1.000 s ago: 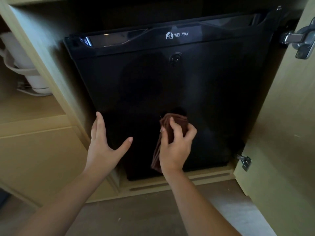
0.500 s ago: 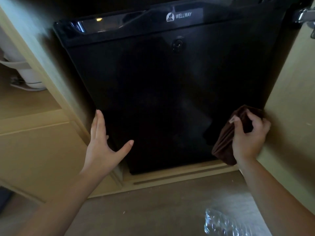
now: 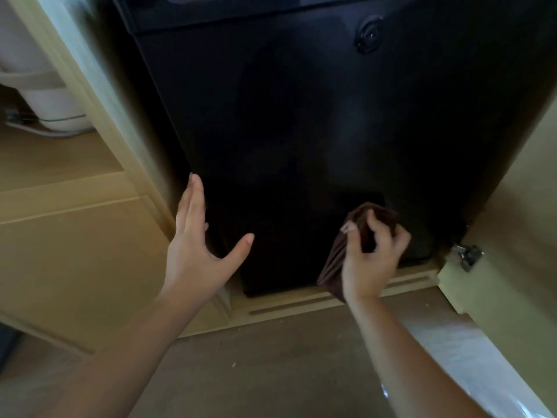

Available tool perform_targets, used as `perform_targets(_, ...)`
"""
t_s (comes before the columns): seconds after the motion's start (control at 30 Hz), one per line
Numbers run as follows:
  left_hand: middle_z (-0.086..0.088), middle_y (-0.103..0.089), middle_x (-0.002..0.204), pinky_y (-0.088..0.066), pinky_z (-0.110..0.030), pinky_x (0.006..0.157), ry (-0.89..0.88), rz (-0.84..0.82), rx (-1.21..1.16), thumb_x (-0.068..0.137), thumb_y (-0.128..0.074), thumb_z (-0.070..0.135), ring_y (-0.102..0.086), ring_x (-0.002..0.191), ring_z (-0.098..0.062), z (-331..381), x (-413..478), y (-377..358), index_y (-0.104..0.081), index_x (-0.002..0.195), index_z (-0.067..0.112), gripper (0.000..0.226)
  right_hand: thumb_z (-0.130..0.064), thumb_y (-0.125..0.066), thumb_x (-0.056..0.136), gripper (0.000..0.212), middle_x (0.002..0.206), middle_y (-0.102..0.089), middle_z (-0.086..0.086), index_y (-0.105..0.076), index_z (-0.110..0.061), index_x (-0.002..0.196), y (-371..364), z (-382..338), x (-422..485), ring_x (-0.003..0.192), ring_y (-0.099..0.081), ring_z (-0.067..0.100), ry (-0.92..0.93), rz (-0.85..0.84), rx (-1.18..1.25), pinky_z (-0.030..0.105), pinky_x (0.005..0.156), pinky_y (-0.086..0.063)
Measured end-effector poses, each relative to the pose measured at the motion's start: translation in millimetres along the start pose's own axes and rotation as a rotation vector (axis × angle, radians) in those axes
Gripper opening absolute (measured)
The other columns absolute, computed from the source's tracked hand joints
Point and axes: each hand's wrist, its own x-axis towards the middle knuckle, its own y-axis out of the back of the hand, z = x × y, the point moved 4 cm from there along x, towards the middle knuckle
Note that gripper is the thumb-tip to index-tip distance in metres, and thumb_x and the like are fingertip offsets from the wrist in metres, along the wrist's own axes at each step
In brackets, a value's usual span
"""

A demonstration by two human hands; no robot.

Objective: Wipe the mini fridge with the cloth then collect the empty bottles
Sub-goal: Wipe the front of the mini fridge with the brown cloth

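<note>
1. Pale wooden cabinet (image 3: 99, 95) above a dull brown floor (image 3: 271, 357); open cabinet door (image 3: 512, 251) with a metal hinge (image 3: 465, 256) at right, and a white rounded vessel (image 3: 45, 101) on the left shelf.
2. Inside, a glossy black mini fridge (image 3: 301, 131), closed, with a round lock (image 3: 367, 36) near the top.
3. Right hand (image 3: 370, 263) clutching a bunched brown cloth (image 3: 334, 260) against the door's lower right.
4. Left hand (image 3: 196, 251) with fingers straight and thumb spread, beside the fridge's lower left edge.

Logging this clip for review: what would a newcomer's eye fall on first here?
The glossy black mini fridge door fills the middle of the view, set inside a pale wooden cabinet. Low on the door's right side, the right hand grips a bunched dark brown cloth at its surface. The left hand is spread open by the door's lower left edge.
</note>
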Motion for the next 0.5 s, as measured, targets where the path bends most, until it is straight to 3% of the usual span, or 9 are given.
perform_targets(0.1,0.035,-0.012,0.138,-0.03,-0.023,0.103,0.068,-0.06,-0.09,0.062,-0.057,0.065,-0.027,0.129,0.003,-10,-2,1,0.008,0.131,0.059,0.095,-0.005,-0.072,0.076,0.024,0.117,-0.048,0.021,-0.067,-0.003,0.099,-21,-12,-30,0.098,-0.046,0.002,-0.022,0.009,0.024,0.0,0.082,-0.033)
perform_targets(0.2,0.044,-0.014,0.13,-0.03,-0.019,0.102,0.087,-0.13,-0.106,0.062,-0.058,0.064,-0.031,0.125,0.01,-16,-4,7,0.004,0.13,0.058,0.092,-0.009,-0.073,0.075,0.025,0.115,-0.049,0.016,-0.068,-0.008,0.1,-40,-21,-60,0.096,-0.05,0.009,-0.012,-0.066,0.023,0.01,0.081,-0.038)
perform_targets(0.33,0.032,-0.017,0.138,-0.027,-0.018,0.102,0.122,-0.173,-0.109,0.06,-0.057,0.067,-0.028,0.126,0.014,-16,-10,8,0.002,0.134,0.052,0.097,-0.014,-0.072,0.078,0.026,0.114,-0.049,0.009,-0.067,-0.012,0.103,-53,-24,-91,0.096,-0.048,0.004,0.065,-0.258,-0.018,-0.003,0.077,-0.035)
perform_targets(0.5,0.026,-0.012,0.142,-0.027,-0.029,0.107,0.182,-0.195,-0.064,0.057,-0.056,0.069,-0.022,0.133,0.002,-12,-16,-6,0.011,0.134,0.051,0.103,-0.016,-0.071,0.079,0.028,0.114,-0.041,-0.001,-0.066,-0.015,0.107,-42,-12,-79,0.097,-0.046,-0.001,0.094,-0.394,-0.009,-0.005,0.08,-0.033)
